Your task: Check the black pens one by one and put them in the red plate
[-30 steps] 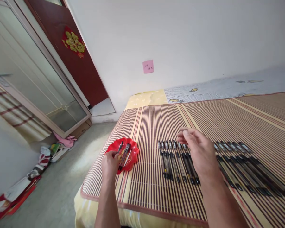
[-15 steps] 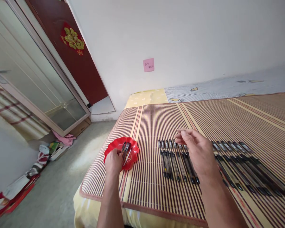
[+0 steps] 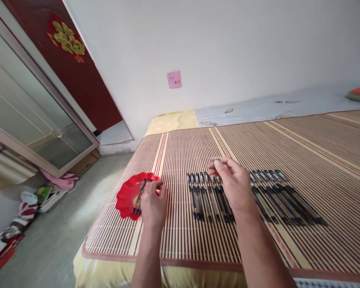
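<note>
A red scalloped plate [image 3: 123,197] rests on the striped mat, with a few black pens [image 3: 140,196] lying in it. Over the plate's right rim is my left hand [image 3: 153,203], its fingers curled in. What they hold, if anything, is hidden behind the hand. My right hand [image 3: 232,182] hovers above a row of black-capped clear pens, thumb pressed close to the fingertips, and nothing shows between them. Left of and below this hand lie several pens [image 3: 208,200] side by side, caps toward the wall. To its right, more pens [image 3: 283,198] continue the row, slanting.
The striped bamboo mat [image 3: 180,148] covers the bed, up to its brown front edge. A pink note [image 3: 174,79] is stuck on the white wall. At left stand a glass-panelled door [image 3: 39,96] and, on the floor, a pile of cloth and papers [image 3: 27,208].
My left hand has come off the pens inside the plate to its right rim. The view has turned right, while my right hand stays above the pen row in much the same pose.
</note>
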`<action>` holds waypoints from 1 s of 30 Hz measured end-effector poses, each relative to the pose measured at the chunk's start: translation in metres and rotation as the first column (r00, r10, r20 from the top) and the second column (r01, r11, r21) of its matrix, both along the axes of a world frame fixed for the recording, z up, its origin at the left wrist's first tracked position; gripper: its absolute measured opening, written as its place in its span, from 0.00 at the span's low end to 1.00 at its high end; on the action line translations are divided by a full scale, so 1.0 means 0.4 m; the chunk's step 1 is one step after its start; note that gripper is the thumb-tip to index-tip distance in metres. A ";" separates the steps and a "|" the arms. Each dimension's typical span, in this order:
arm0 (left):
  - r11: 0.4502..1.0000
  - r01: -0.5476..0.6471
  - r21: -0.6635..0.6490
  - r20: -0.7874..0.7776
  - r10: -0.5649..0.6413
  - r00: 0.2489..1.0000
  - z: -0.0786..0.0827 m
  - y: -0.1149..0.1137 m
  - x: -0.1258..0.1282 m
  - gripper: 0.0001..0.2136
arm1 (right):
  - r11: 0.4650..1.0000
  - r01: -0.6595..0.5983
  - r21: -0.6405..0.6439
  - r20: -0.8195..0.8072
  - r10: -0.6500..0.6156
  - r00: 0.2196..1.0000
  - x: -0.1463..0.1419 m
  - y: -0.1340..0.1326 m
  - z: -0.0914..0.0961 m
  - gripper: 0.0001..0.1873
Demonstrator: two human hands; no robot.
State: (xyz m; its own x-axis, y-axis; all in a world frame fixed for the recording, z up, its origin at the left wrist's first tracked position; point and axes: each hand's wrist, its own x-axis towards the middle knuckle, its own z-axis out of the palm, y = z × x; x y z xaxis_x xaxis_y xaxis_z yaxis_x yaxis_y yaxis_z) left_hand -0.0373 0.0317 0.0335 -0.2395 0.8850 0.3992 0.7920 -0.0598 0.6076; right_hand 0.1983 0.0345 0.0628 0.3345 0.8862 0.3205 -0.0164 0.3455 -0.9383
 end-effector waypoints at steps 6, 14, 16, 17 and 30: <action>0.962 0.200 -0.184 0.039 -0.196 0.980 -0.065 -0.021 0.147 0.08 | 0.999 0.043 0.003 -0.040 -0.043 0.998 0.013 -0.005 0.016 0.14; 0.935 0.188 -0.302 -0.036 -0.208 0.978 -0.093 -0.030 0.178 0.15 | 0.999 0.042 0.017 -0.019 -0.042 0.999 0.024 -0.002 0.017 0.15; 0.931 0.180 -0.318 -0.052 -0.206 0.977 -0.094 -0.028 0.181 0.15 | 0.999 0.037 0.019 -0.020 -0.036 0.999 0.025 -0.001 0.015 0.15; 0.930 0.177 -0.322 -0.057 -0.206 0.977 -0.094 -0.026 0.183 0.15 | 0.999 0.034 0.017 -0.026 -0.033 0.999 0.025 -0.001 0.016 0.15; 0.931 0.201 -0.306 -0.092 -0.239 0.967 -0.083 -0.033 0.198 0.16 | 0.983 -0.030 -0.182 0.216 0.070 0.974 0.033 0.015 -0.018 0.16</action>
